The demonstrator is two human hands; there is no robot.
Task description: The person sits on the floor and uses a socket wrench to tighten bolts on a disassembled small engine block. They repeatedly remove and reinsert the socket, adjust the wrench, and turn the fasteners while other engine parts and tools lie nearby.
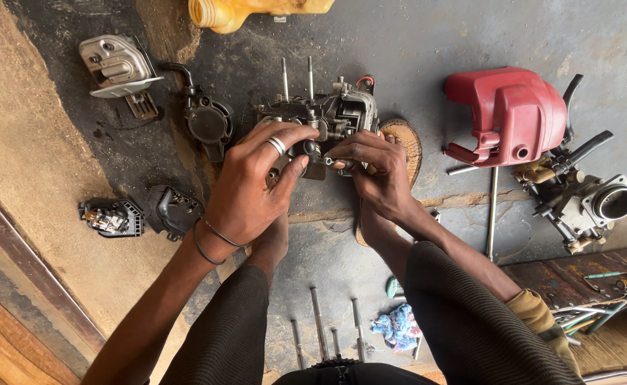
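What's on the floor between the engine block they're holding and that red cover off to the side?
In the head view, between the engine block and the red cover lies a round wooden disc, partly hidden by the right hand; otherwise bare grey floor.

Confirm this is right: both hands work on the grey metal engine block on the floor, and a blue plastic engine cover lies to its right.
Not quite. The cover is red, not blue: the head view shows a red plastic engine cover lying to the right. The rest holds: the left hand and the right hand are both on the grey metal engine block on the floor.
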